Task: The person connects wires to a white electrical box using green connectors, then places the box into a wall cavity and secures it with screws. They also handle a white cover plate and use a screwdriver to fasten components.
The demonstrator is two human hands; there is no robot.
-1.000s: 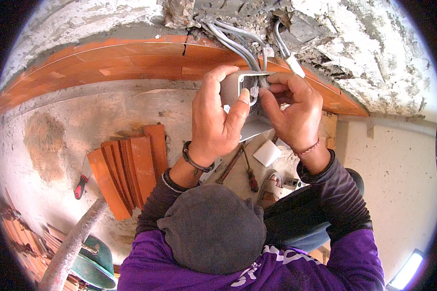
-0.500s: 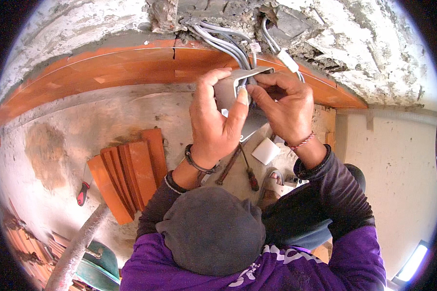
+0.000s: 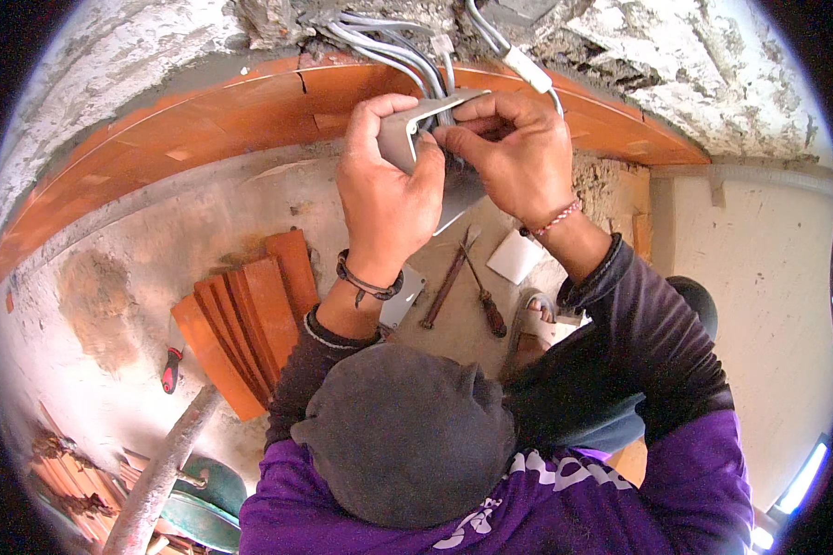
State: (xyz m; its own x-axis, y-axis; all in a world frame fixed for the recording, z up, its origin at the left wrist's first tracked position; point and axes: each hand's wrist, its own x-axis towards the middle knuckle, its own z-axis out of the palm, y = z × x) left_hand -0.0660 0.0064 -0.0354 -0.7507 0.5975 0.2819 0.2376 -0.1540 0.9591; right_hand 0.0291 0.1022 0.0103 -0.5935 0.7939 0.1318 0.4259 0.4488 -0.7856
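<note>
My left hand [image 3: 389, 190] grips a grey box-like housing [image 3: 396, 141] by its side, thumb at its opening and fingers around the outer wall. Several grey cables [image 3: 384, 54] run down from the broken wall into the housing. My right hand [image 3: 523, 162] is closed in a pinch at the opening's right side, thumb and forefinger close to the wires there. What exactly lies between those fingertips is hidden. To the right, a white connector piece [image 3: 528, 69] hangs on a separate pair of grey cables.
An orange tile strip [image 3: 204, 120] runs along the wall base. On the floor lie a screwdriver [image 3: 493, 314], a rusty rod [image 3: 444, 291], a white block [image 3: 516, 256], stacked orange tiles [image 3: 236, 319] and a red-handled tool [image 3: 171, 370]. A pole [image 3: 162, 467] stands lower left beside a green basin [image 3: 199, 513].
The whole view has shifted slightly. The housing is tilted differently, and my right fingers have shifted at its opening. A pale plate now shows beside my left wrist. Both hands stay at the housing.
</note>
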